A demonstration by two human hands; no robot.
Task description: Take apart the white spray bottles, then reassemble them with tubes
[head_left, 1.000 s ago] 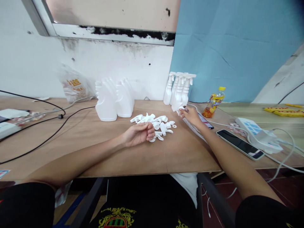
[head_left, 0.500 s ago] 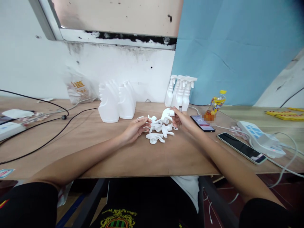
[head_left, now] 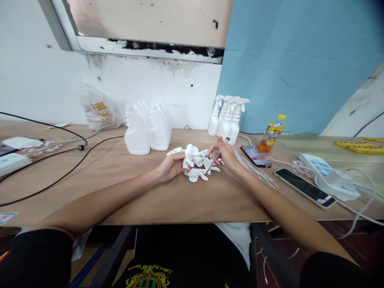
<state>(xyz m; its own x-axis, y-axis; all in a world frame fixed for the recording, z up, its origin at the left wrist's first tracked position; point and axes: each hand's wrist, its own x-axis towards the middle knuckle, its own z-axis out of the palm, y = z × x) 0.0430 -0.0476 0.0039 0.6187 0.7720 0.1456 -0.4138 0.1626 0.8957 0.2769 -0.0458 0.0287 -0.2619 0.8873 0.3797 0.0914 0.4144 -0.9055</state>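
Observation:
My left hand [head_left: 171, 166] is closed on a white spray nozzle head [head_left: 189, 155], held at the left side of a pile of loose nozzle heads [head_left: 197, 175]. My right hand [head_left: 224, 155] grips a thin metal tool [head_left: 215, 159], its tip slanting down and left toward the pile. Thin white tubes [head_left: 255, 169] lie on the table beside my right wrist. Which part of the nozzle my left fingers pinch is partly hidden.
White bottles without tops [head_left: 137, 134] stand at the back left, and bottles with nozzles [head_left: 227, 120] at the back right. Rightward are a drink bottle [head_left: 274, 130], two phones [head_left: 304, 187] and a power strip [head_left: 330, 176]. Black cables [head_left: 81, 164] cross the left side.
A nozzle head is now in my left hand, which was without one. My right hand has shifted slightly, and the metal tool has tilted from upright to slanting. The white tubes now show.

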